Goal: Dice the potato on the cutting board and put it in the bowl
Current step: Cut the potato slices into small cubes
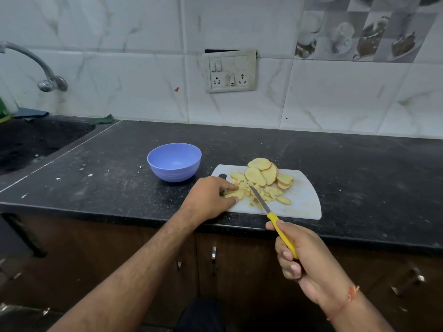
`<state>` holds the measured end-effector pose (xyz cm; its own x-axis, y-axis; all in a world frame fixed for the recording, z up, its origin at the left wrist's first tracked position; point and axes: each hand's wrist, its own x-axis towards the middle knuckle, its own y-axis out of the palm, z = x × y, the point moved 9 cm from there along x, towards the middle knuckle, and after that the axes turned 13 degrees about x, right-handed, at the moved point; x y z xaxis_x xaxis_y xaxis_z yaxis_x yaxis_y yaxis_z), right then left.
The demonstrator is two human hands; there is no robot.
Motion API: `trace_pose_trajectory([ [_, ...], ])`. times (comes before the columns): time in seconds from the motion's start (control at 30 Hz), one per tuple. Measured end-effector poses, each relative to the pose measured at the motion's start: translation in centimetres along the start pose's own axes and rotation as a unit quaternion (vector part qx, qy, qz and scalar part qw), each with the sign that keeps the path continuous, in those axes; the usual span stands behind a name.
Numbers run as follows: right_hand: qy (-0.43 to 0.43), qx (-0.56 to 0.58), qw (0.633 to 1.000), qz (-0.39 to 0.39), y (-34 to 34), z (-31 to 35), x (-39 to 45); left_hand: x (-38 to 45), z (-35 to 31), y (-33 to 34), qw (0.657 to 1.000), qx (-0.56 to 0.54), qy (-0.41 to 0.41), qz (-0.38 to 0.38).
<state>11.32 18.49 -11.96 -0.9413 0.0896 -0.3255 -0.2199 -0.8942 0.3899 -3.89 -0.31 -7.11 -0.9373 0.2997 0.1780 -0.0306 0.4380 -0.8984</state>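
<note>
Black counter (335,159) | left hand (208,197) pins potato slice (236,194) | right hand (304,257) grips knife (271,212)

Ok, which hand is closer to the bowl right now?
Left. The left hand rests on potato pieces at the board's left end, just right of the bowl. The right hand holds the knife off the counter's front edge, farther away.
</note>
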Motion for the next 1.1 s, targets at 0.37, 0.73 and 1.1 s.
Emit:
trace_pose_trajectory([
  [0.37, -0.114, -0.203, 0.972, -0.031, 0.5, 2.2, 0.2, 0.2, 0.6, 0.0, 0.999, -0.033, 0.009, -0.027],
  [0.73, -0.230, -0.511, 0.824, -0.082, 2.5, 3.9, -0.7, -0.5, 1.6, -0.1, 0.993, -0.082, 0.046, -0.071],
  [1.1, -0.270, -0.594, 0.750, -0.106, 4.7, 4.7, -1.2, -0.5, 1.3, -0.3, 0.991, -0.086, 0.033, -0.098],
])
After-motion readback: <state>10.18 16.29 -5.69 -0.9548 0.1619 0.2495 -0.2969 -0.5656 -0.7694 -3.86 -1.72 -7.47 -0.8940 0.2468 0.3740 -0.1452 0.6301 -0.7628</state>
